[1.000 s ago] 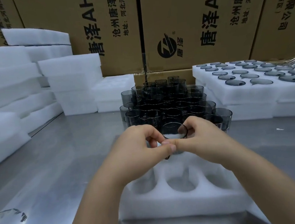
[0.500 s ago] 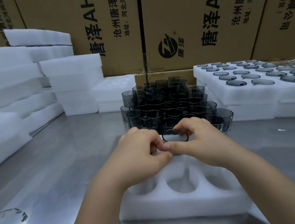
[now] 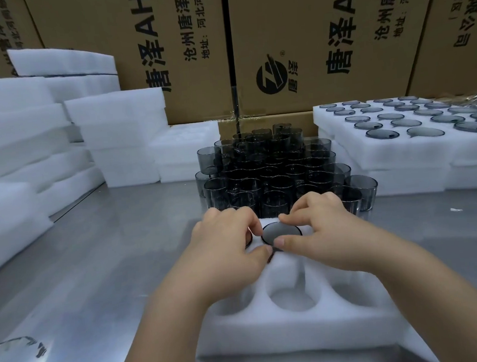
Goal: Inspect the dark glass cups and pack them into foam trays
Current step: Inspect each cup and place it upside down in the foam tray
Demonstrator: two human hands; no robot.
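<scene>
Steel table (image 3: 96,277), frame centre: cup (image 3: 281,232) sits in a far pocket of my foam tray (image 3: 301,336); left hand (image 3: 222,247) and right hand (image 3: 321,231) pinch its rim. Near pockets (image 3: 293,299) empty, many loose cups (image 3: 273,172) behind, filled trays (image 3: 400,145) upper right.

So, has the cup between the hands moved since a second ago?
Yes. The cup has dropped into a far pocket of the foam tray; only its rim shows.

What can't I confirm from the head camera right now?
- Cup seating depth: head view, only its top shows; foam tray hides its wall.
- Tray pockets under left hand and right hand: head view, covered.
- Glass object, lower left: head view, cut off by frame edge.
</scene>
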